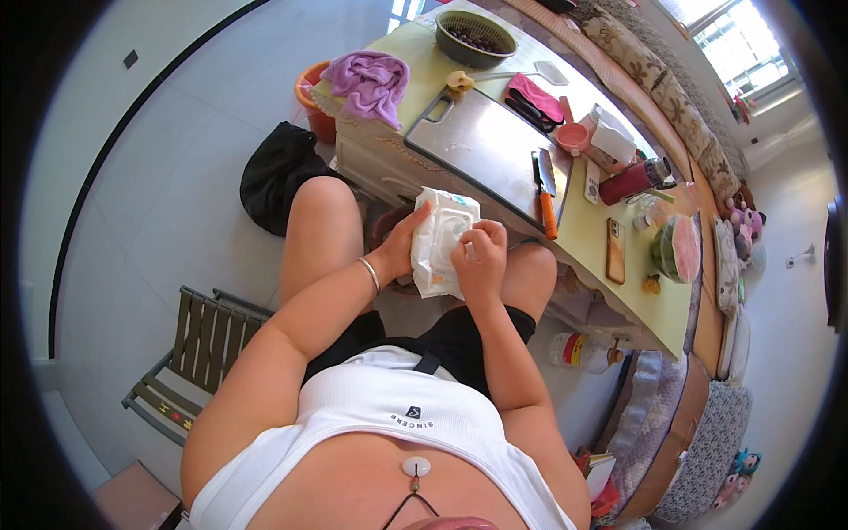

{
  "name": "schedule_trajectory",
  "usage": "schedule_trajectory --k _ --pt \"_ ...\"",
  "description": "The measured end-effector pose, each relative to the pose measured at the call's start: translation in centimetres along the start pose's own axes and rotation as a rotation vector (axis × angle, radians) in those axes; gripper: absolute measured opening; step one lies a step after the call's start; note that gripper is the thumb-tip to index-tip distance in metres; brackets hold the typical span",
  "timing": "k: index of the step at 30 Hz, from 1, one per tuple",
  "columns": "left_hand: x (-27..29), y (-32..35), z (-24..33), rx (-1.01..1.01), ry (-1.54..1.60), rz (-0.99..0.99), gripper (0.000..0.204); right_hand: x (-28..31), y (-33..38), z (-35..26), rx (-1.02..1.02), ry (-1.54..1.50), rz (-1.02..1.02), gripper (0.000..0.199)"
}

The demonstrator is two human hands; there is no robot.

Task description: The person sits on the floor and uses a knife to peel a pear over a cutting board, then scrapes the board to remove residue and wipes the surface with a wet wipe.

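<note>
Pale floor tiles (177, 177) fill the left of our single head view, with a low yellow-green table (618, 300) running along the right. We see both bare forearms rising from the lower edge and meeting over the lap, just in front of the table's near edge. Our left hand (402, 247), a thin bangle (369, 274) at its wrist, is bent inward and grasps the left side of a white wet-wipe pack (442, 238), thumb up along its edge. Our right hand (480, 256) is curled on the pack's right side, fingertips (471, 240) pressed by the lid flap; we cannot tell whether they pinch a wipe or only the flap, since the knuckles hide it. The pack's lower end is covered by both hands. On the table lie 1 steel tray (486, 146), 1 orange-handled knife (548, 199) and 1 phone (616, 250). A purple cloth (371, 84) drapes the far corner, beside a green basket (477, 37) whose contents are too small to make out.
</note>
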State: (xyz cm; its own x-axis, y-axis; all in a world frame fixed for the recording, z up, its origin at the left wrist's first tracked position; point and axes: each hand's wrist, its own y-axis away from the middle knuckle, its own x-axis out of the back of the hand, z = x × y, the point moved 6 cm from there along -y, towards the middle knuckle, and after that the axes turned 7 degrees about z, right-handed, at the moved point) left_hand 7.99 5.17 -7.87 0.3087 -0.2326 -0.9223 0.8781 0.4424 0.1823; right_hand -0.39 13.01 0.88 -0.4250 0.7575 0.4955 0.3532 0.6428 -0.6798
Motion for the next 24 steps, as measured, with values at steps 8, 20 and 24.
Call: schedule_trajectory --k 8,20,24 --pt "0.0 -0.4 0.0 -0.004 0.040 -0.006 0.067 1.2 -0.1 2.5 -0.915 -0.960 0.092 0.009" --pt "-0.2 0.5 1.4 -0.068 0.068 0.018 0.066 4.3 -3.1 -2.2 -0.547 0.032 -0.268 0.034" --pt "-0.4 0.1 0.9 -0.053 0.056 -0.002 0.068 0.5 1.5 0.1 -0.225 0.121 -0.539 0.030"
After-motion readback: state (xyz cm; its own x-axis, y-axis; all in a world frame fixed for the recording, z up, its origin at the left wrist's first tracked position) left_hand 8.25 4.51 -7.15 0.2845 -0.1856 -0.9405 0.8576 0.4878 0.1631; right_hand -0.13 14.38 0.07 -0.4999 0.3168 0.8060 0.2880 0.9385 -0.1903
